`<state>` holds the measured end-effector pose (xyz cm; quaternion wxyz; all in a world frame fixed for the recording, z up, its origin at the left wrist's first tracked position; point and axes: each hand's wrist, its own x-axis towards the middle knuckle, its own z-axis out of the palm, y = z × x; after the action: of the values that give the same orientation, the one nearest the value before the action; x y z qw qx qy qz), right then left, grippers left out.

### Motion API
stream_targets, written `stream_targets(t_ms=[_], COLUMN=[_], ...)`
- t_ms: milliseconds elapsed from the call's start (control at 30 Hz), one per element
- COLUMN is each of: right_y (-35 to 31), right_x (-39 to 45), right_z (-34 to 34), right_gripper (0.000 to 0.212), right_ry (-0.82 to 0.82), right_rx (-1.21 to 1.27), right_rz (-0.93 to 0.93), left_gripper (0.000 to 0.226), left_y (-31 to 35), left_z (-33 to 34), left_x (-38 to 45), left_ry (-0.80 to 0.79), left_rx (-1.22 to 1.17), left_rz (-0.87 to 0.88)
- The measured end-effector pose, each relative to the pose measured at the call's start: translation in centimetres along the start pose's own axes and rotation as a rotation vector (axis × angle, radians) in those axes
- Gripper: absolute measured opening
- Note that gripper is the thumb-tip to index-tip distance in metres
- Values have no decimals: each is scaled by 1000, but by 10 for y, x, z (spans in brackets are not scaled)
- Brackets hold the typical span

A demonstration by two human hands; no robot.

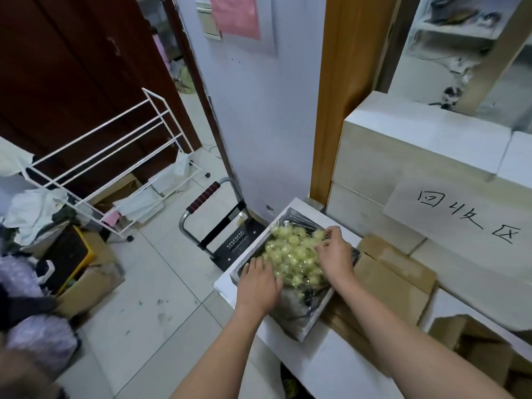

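A shallow rectangular box [312, 331] lies on a white surface [311, 367] in front of me. It holds a bunch of pale yellow flowers [293, 254] wrapped in dark and clear film. My left hand [257, 283] lies on the left side of the bunch, fingers spread over the wrap and blooms. On the right side of the bunch sits my right hand [335, 251], its fingers bent into the flowers; the frame is blurred, so what they grip is unclear.
Flattened cardboard [394, 279] lies right of the box, below stacked pale cabinets with a handwritten paper sign [466, 214]. A folded hand trolley [221, 226] leans on the wall ahead. A white wire rack [115, 156], clothes and boxes crowd the left floor.
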<state>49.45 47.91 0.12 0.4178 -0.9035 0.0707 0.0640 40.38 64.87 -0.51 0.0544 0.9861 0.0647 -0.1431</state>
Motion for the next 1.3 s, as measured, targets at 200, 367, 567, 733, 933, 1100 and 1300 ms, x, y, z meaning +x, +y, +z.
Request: stream_targets(t_ms=[200, 367, 567, 733, 933, 1100, 1300], right_y=[2, 3, 3, -3, -22, -33, -40], right_x=[49, 68, 70, 61, 64, 61, 44], right_z=[21, 36, 49, 58, 50, 46, 34], right_gripper=[10, 4, 24, 29, 18, 31, 49], right_ry=[-15, -52, -112, -116, -23, 30, -45], right_rx=[-98, -266, -525, -574, -519, -625, -618], right_rz=[68, 16, -47, -3, 50, 58, 24], left_gripper=[53, 52, 50, 51, 50, 48, 49], left_y=[-8, -14, -23, -32, -49, -57, -63], left_z=[1, 5, 1, -15, -31, -32, -28], left_x=[31, 51, 81, 105, 121, 120, 113], left_ry=[3, -38, -62, -72, -95, -102, -92], left_rx=[-32, -40, -24, -22, -8, -3, 61], left_rz=[-2, 24, 96, 160, 205, 218, 203])
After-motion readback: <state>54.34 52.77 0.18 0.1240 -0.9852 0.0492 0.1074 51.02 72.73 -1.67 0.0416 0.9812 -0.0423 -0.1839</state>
